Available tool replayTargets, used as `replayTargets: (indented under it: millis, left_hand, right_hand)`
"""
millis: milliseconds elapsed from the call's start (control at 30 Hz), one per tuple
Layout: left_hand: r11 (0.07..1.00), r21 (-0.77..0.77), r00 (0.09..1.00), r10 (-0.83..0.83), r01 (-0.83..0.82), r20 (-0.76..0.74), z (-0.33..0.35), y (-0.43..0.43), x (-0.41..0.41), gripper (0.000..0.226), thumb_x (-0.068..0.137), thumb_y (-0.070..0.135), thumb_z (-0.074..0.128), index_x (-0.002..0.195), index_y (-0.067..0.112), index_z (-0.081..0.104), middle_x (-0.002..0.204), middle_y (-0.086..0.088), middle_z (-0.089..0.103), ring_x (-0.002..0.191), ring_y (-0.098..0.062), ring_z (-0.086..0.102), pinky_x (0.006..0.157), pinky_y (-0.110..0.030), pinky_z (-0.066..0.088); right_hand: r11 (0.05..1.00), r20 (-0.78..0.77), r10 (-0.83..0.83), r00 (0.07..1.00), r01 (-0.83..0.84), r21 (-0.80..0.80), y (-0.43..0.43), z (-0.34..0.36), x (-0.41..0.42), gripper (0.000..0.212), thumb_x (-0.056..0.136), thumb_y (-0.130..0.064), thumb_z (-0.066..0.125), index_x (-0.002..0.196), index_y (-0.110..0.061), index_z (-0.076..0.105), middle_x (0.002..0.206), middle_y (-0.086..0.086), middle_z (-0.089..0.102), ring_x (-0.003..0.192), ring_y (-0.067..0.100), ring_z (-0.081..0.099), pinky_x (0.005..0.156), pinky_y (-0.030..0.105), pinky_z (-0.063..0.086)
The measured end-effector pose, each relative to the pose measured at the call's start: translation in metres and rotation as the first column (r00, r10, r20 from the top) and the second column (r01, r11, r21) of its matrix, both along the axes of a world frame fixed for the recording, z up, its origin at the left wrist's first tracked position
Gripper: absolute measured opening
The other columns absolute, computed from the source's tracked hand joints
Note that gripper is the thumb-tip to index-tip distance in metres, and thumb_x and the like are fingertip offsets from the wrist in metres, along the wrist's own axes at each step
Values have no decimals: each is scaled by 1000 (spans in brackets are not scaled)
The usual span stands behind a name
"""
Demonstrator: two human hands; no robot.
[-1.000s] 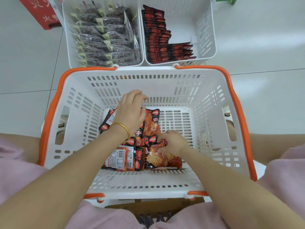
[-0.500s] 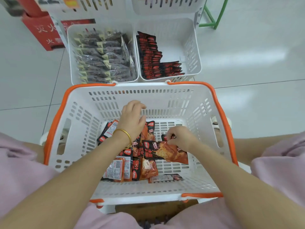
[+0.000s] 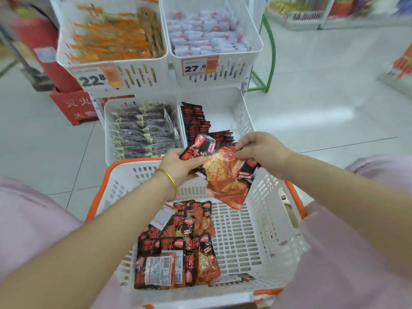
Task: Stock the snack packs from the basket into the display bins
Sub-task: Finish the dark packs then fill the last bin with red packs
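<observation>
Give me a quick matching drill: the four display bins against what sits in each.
Bins:
1. upper left bin
2. upper right bin
3. lower left bin
4. lower right bin

Contents:
A. red-and-black packs, with part of the floor bare
B. orange packs
C. dark packs with pale labels
D. pale packs

Pairs: 1-B, 2-D, 3-C, 4-A
</observation>
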State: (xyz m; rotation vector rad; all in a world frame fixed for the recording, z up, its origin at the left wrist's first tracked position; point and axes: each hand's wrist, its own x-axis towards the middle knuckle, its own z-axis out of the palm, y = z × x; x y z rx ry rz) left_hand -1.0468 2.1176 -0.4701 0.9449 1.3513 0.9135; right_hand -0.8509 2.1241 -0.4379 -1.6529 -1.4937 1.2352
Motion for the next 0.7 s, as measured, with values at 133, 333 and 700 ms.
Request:
replayTargets:
  millis: [133, 333, 700]
  left_hand:
    - [996, 80, 991, 55, -45, -123, 27, 24, -19, 36, 81, 4, 70, 113, 4, 53, 95, -12, 63, 83, -23, 63, 75, -40, 57]
    - [959, 275, 904, 180, -73, -387, 38, 56, -44, 64, 78, 16, 76, 131, 13, 40, 116, -1, 52, 98, -22, 57, 76, -35, 53]
    - [990, 64, 986, 116, -125, 120, 5, 82, -13, 39, 87, 16, 64, 122, 2, 53, 98, -9, 69, 78, -15, 68, 58, -29, 55]
  right_hand:
    - [1000, -4, 18, 1000, -19, -12, 27, 23, -10, 30, 77, 11, 66, 86, -15, 53, 78, 5, 50, 64, 17, 47, 56, 23, 37]
    - [952, 364, 234, 901, -288, 100, 72, 72, -6, 22, 75, 6, 72, 80, -13, 62, 74, 3, 61, 71, 18, 58, 62, 24, 48]
    - [945, 77, 324, 943, -326, 19, 121, 42, -30, 25, 74, 4, 74, 72, -14, 57, 69, 2, 60, 63, 18, 53, 53, 22, 42]
